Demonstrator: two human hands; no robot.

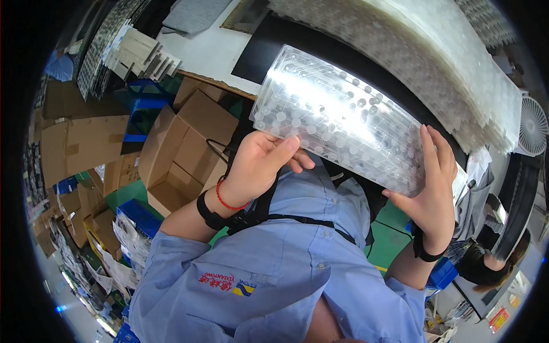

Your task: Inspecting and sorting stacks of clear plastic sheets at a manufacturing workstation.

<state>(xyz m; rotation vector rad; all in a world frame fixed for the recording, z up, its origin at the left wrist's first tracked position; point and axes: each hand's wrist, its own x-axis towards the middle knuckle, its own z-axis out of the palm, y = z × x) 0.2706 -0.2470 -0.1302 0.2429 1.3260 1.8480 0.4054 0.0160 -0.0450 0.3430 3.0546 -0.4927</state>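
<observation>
A clear plastic tray (pixel 343 123), rectangular and moulded with rounds and thin lines, is held in front of my body. Strong glare covers its middle, and I cannot tell if it is one tray or several nested together. My left hand (pixel 266 157) grips its near edge toward the left end, thumb on top and fingers partly hidden. Around the right end, my right hand (pixel 432 183) is closed, with its thumb at the near corner and its fingers along the end. Beneath the tray's far side lies a black mat (pixel 269 54) on the white table (pixel 200 48).
Tall stacks of translucent plastic trays (pixel 412 46) line the table's far side. An open cardboard box (pixel 186 154) stands at the left, near a blue crate (pixel 137 108). Grey cloth (pixel 194 14) lies at the back left. At far right are a white fan (pixel 532 126) and another person (pixel 486 263).
</observation>
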